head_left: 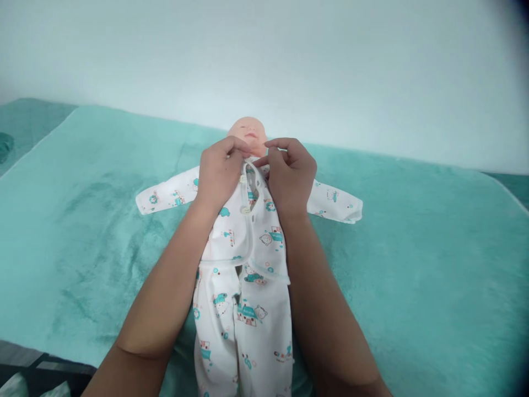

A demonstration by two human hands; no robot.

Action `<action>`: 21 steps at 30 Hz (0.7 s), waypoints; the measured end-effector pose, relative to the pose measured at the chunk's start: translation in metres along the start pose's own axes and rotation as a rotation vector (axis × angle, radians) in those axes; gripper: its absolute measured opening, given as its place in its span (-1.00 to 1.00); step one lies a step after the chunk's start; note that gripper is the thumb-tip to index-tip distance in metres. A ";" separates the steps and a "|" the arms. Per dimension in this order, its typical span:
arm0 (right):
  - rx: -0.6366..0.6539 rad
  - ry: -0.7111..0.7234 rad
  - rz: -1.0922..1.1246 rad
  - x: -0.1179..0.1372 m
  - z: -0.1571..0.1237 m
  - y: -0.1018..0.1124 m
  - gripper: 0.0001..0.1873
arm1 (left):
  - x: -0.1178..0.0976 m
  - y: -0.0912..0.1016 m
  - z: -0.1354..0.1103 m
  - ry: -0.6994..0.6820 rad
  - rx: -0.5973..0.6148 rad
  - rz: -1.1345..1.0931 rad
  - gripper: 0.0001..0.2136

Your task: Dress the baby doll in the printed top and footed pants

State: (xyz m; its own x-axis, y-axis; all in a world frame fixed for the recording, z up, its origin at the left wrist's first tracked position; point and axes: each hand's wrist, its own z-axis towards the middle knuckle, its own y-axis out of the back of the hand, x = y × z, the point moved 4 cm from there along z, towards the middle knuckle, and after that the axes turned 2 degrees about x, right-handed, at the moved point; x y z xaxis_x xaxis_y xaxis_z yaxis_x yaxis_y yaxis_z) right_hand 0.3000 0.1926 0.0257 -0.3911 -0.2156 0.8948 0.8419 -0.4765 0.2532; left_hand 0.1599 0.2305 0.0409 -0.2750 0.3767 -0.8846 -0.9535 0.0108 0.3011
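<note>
A baby doll (249, 131) lies on its back, head away from me, with its arms spread to the sides. It wears a white printed baby jacket (229, 242) with pale buttons down the front, and matching trousers (215, 342). Up at the collar, my left hand (223, 168) pinches the jacket's left front edge. Across from it, my right hand (291, 173) grips the other edge, fingers bent just below the doll's chin. Between the hands the front gapes at the chest. My fingers partly hide the neckline.
A turquoise fleece blanket (413, 264) is spread under the doll. A pale wall (264, 60) rises behind it. Darker green bedding (33, 124) shows at the far left, and a dark frame (45, 366) at the lower left corner.
</note>
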 end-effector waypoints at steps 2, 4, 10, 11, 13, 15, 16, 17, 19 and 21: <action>-0.004 0.004 -0.023 0.002 0.000 0.001 -0.79 | 0.000 0.000 0.000 0.009 -0.003 -0.006 -0.73; -0.013 0.002 -0.051 0.004 0.001 0.001 -0.79 | 0.000 0.000 0.000 0.010 -0.004 -0.018 -0.73; 0.007 0.014 -0.071 0.008 0.002 0.001 -0.82 | 0.003 0.000 0.000 0.033 -0.005 -0.071 -0.73; 0.017 0.008 -0.067 0.007 0.002 0.001 -0.82 | 0.003 -0.001 0.001 0.037 -0.004 -0.079 -0.74; 0.023 0.005 -0.072 0.007 0.001 0.002 -0.82 | 0.004 -0.001 0.001 0.045 -0.002 -0.092 -0.74; 0.008 0.022 -0.084 0.005 0.001 0.002 -0.81 | 0.005 -0.001 0.001 0.046 -0.008 -0.098 -0.74; -0.002 0.033 -0.088 0.004 0.001 0.003 -0.80 | 0.005 -0.001 0.001 0.043 -0.017 -0.097 -0.74; -0.011 0.044 -0.088 0.003 0.001 0.003 -0.80 | 0.005 0.000 0.001 0.039 -0.029 -0.093 -0.74; -0.017 0.055 -0.081 0.001 0.002 0.002 -0.80 | 0.003 0.002 0.000 0.037 -0.056 -0.082 -0.75; 0.005 0.041 -0.073 0.002 0.003 0.002 -0.83 | 0.000 0.005 -0.002 0.046 -0.076 -0.076 -0.76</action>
State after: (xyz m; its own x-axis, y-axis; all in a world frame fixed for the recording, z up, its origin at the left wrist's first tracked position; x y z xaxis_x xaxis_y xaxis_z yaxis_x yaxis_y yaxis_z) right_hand 0.3021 0.1934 0.0288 -0.4660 -0.2154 0.8582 0.8126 -0.4880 0.3188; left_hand 0.1548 0.2289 0.0415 -0.2054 0.3347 -0.9197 -0.9779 -0.0336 0.2062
